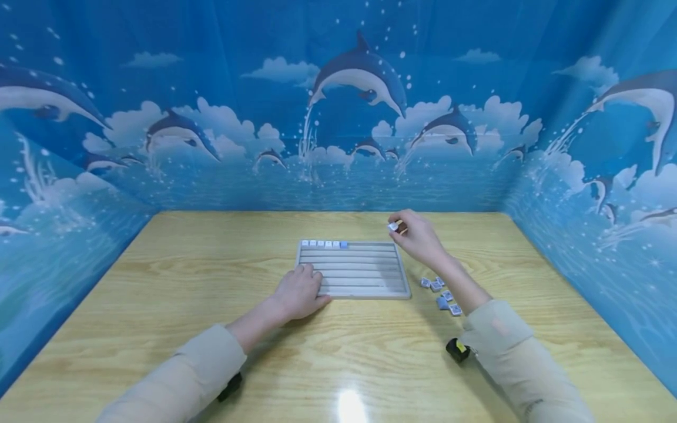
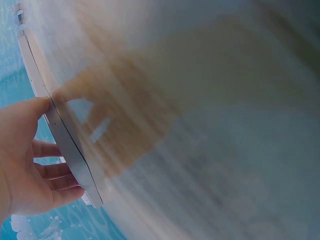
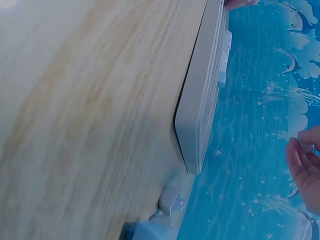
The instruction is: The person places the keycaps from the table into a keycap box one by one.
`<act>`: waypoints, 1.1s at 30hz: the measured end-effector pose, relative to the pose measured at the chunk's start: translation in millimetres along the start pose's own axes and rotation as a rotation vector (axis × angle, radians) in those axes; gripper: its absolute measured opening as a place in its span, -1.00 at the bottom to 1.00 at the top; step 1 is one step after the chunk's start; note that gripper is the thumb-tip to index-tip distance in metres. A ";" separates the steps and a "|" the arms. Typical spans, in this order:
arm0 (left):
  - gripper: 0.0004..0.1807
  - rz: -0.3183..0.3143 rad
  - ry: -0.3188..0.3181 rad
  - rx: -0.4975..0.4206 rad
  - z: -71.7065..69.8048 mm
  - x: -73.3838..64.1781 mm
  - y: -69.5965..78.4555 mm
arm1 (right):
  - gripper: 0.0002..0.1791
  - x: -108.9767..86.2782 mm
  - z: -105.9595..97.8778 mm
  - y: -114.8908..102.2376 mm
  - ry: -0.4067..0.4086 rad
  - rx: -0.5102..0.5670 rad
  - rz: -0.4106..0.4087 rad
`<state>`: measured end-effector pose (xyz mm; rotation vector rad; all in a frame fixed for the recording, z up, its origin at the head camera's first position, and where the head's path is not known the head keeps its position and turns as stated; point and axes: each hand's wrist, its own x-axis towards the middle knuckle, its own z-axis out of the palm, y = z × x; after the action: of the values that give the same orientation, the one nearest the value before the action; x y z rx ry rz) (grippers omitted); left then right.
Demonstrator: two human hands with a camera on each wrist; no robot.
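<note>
A grey ridged tray lies on the table, with a short row of white keycaps and one blue keycap along its back left edge. My left hand grips the tray's front left corner; in the left wrist view its thumb is against the front edge and its fingers reach along the tray. Above the tray's back right corner, my right hand pinches a white keycap between thumb and fingertips. In the right wrist view that hand shows only partly at the right edge.
Several loose keycaps, white and blue, lie right of the tray, under the right forearm. Black wrist gear hangs at the right sleeve. A blue dolphin-print curtain closes off the table's back and sides.
</note>
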<state>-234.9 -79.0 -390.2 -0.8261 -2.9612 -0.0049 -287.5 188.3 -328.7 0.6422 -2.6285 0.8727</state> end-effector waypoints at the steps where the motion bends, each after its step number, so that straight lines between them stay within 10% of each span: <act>1: -0.48 0.001 -0.001 -0.001 0.0 0.1 -0.2 | -0.77 0.8 0.9 0.0 0.001 -0.001 -0.006; 33: -0.48 0.015 0.020 -0.012 -1.1 -1.6 -0.2 | -0.82 41.0 58.3 -4.5 -0.211 -0.019 0.083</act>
<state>-233.6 -80.0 -389.1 -0.8451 -2.9388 -0.0293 -328.3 135.8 -354.8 0.6564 -2.8662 0.8442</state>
